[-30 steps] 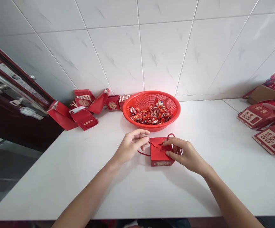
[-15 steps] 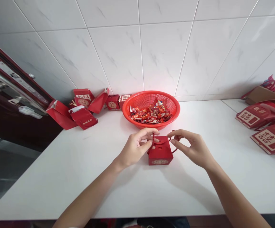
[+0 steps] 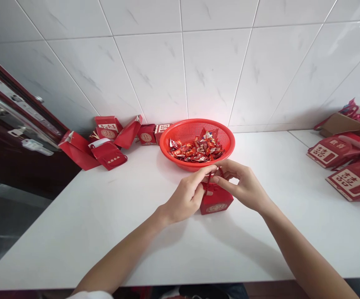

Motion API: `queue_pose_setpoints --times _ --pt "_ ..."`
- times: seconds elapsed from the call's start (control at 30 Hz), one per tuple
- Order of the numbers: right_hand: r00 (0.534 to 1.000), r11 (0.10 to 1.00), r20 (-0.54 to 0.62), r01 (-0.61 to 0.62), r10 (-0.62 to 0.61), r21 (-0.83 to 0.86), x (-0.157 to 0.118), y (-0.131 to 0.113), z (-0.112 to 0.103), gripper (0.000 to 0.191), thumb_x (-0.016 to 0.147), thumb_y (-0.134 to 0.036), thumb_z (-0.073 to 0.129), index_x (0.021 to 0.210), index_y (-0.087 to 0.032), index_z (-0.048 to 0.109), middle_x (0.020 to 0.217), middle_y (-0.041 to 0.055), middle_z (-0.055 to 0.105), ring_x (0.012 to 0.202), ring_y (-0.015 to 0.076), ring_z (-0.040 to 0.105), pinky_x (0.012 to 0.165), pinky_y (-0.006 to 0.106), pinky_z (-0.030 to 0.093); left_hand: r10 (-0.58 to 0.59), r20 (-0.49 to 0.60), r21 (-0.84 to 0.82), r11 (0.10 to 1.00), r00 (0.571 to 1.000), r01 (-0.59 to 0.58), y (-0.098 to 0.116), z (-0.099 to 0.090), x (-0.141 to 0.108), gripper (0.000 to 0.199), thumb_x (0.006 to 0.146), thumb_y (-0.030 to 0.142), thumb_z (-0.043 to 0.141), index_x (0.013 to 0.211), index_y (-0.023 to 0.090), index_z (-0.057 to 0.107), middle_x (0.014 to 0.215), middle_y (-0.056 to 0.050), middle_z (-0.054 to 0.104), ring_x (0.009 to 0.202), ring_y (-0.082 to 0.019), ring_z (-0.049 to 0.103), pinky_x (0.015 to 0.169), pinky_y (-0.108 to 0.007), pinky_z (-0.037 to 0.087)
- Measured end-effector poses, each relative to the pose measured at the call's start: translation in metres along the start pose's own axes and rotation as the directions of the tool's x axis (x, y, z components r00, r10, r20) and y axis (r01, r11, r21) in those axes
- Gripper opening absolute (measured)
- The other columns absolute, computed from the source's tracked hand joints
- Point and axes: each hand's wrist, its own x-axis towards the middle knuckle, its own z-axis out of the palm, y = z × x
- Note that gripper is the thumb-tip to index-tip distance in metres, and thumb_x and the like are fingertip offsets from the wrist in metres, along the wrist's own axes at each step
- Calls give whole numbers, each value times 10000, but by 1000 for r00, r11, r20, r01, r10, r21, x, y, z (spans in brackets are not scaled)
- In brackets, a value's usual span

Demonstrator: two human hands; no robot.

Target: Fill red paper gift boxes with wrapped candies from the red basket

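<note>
A small red gift box (image 3: 216,204) with a pale printed emblem on its front stands on the white table. Above its top my left hand (image 3: 189,192) pinches a dark red cord (image 3: 209,182) that belongs to the box. From the other side my right hand (image 3: 240,180) closes its thumb and fingers on the cord's other part. The fingertips of both hands almost meet over the box and cover much of its lid. Just behind the hands sits a red plastic colander (image 3: 180,162) holding wrapped candies (image 3: 195,150).
Several red boxes (image 3: 108,154) cluster at the back left by the wall. Larger red boxes with handles (image 3: 354,180) and a brown carton (image 3: 338,124) stand at the right. A dark door with keys (image 3: 36,146) borders the table's left side.
Both hands have come together above the box, drawing the two cord parts toward each other. The box has shifted slightly to the right.
</note>
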Motion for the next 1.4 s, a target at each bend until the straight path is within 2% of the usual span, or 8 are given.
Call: queue_pose_setpoints --times 0.4,0.6,0.77,0.93,1.1,1.2,1.3,1.4 --pt "996 999 -77 -49 51 22 -2 7 10 122 850 -263 661 949 -203 701 804 21 723 735 177 670 692 311 538 229 -130 302 936 965 -181 -15 11 7 421 902 122 644 1308 224 607 1254 -62 724 1094 -202 693 980 -352 564" --pt "985 956 -103 -104 137 276 -4 7 8 215 809 -346 737 948 -188 695 859 50 728 806 197 695 765 345 581 178 -295 322 944 939 -78 -24 6 -1 191 934 257 644 1109 204 699 1038 -72 697 968 -201 668 907 -360 567" --pt "980 897 -31 -164 194 411 -6 7 10 251 764 -369 779 916 -190 690 849 46 717 791 190 700 736 328 594 81 -252 385 922 964 23 -43 18 -10 325 835 362 763 1123 213 738 1262 -132 580 1264 -318 557 1060 -498 509" --pt "975 871 7 -202 223 449 -9 8 12 257 774 -378 777 923 -189 686 819 34 705 713 170 685 677 310 576 -1 -209 376 923 978 82 -50 29 -12 305 858 324 727 1139 205 717 1336 -148 560 1325 -331 518 1098 -522 475" --pt "957 891 -172 -141 235 431 -10 11 -12 223 743 -347 800 875 -191 712 779 22 686 635 130 610 639 290 533 63 -168 264 964 984 -17 -43 19 -16 558 858 417 733 1357 214 589 1495 -161 491 1411 -316 469 1147 -481 430" --pt "914 917 -340 -77 222 391 -13 12 -43 208 696 -339 820 814 -216 702 772 26 697 619 138 593 620 312 523 31 -218 229 973 975 20 -43 6 -21 234 916 394 644 1029 202 716 1248 -115 660 1182 -259 635 1026 -385 498" --pt "806 943 -552 -20 212 334 -21 17 -80 201 625 -278 848 762 -224 712 737 18 693 599 138 582 580 309 487 -118 -220 187 969 968 160 -46 -7 -27 429 952 452 553 609 195 579 716 -31 636 729 -177 632 734 -296 514" --pt "677 964 -703 -41 220 262 -32 27 -118 190 569 -185 850 721 -183 738 692 41 687 568 144 575 562 325 450 -236 -220 123 956 947 267 -50 -16 -31 466 951 519 514 608 203 521 553 11 532 578 -149 525 606 -272 464"
